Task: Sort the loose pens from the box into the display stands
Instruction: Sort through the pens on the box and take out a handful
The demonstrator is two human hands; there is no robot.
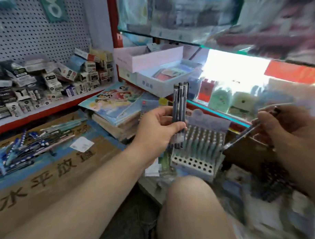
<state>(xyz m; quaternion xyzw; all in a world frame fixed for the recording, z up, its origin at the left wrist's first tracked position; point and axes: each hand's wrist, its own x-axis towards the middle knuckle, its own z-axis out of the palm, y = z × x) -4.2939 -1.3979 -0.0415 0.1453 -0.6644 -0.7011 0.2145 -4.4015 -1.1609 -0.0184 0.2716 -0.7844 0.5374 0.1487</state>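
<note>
My left hand (158,127) grips a small bundle of dark pens (180,102) upright, just left of and above a display stand (197,162). The stand's back rows hold several pale-green pens; its front rows show open holes. My right hand (285,132) pinches a single dark pen (243,134) that slants down-left, its tip close to the stand's right edge. Loose blue and teal pens (34,141) lie in a heap on a cardboard box (53,176) at the left. Much of the right side is blurred.
A stack of picture books (115,110) sits behind my left hand. A shelf of small boxed items (44,84) runs along the left under a pegboard. Open white boxes (162,76) stand behind. My knee (191,198) is below the stand. A dark blurred object (273,181) lies lower right.
</note>
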